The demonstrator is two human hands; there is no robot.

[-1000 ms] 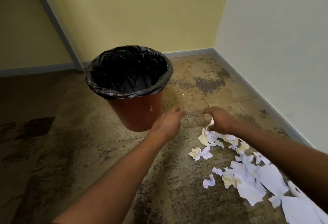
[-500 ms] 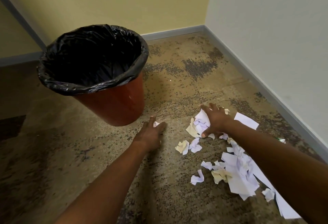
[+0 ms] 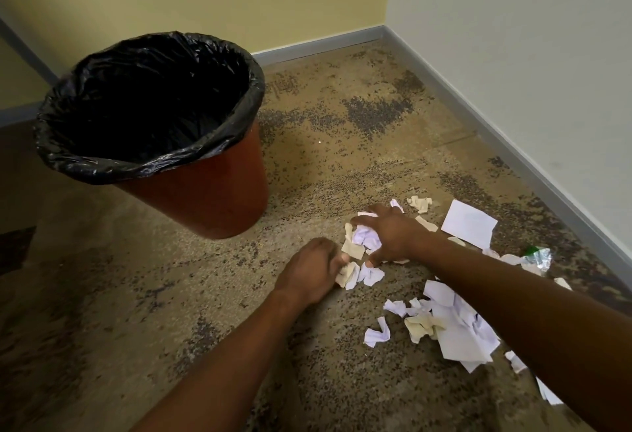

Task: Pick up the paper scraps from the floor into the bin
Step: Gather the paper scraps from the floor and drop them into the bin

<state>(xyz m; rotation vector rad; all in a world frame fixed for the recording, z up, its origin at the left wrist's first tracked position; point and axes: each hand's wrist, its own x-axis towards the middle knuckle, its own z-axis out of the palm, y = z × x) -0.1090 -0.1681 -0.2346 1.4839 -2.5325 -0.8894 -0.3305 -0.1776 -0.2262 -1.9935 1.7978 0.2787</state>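
A red bin [image 3: 205, 199] lined with a black bag stands on the speckled floor at the left. White and cream paper scraps lie to its right. My right hand [image 3: 390, 233] grips a crumpled bunch of scraps [image 3: 364, 238] against the floor. Just below it, my left hand [image 3: 309, 270] pinches a cream and white scrap [image 3: 350, 274]. A larger heap of torn paper [image 3: 458, 329] lies under my right forearm. A flat white sheet [image 3: 469, 223] rests further right.
Two walls meet in the corner behind, with a grey skirting board [image 3: 513, 144] along the floor. A shiny wrapper with a green bit [image 3: 537, 257] lies near the right wall. Bare floor stretches in front of the bin.
My left hand moved right from the small scrap near the bin to the scraps beside my right hand and closed on one. My right hand bunched its scraps tighter.
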